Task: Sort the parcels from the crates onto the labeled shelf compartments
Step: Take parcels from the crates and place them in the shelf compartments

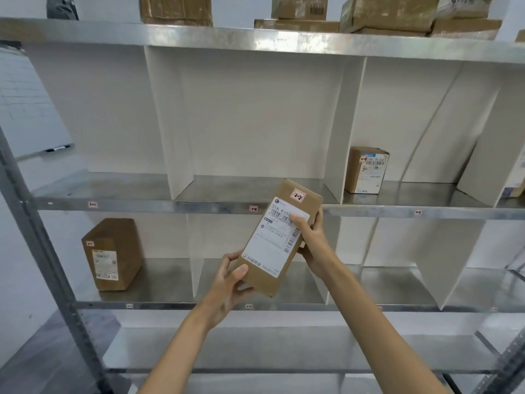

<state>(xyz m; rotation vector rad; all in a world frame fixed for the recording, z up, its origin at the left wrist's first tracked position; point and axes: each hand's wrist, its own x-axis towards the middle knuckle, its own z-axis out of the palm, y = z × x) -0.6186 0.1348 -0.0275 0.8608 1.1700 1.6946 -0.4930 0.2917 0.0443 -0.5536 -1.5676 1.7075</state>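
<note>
Parcel [272, 245] held up in both grips, right in front of the steel shelf [199, 207].

Left grip [227, 280] curls round the lower corner with its thumb on the face. Right grip [311, 240] clamps the right edge, thumb across the white label. The parcel tilts in the air, its top end over the rim of the middle board, and its sticker [297, 196] reads 2-2. White dividers [170, 123] split the shelf into compartments, with small tags [253, 208] on the rims. One box [113, 254] stands in the lower left compartment, another box [366, 170] sits upper right, and more boxes [176, 9] line the top. A whiteboard [28, 109] hangs on the wall at left.
</note>
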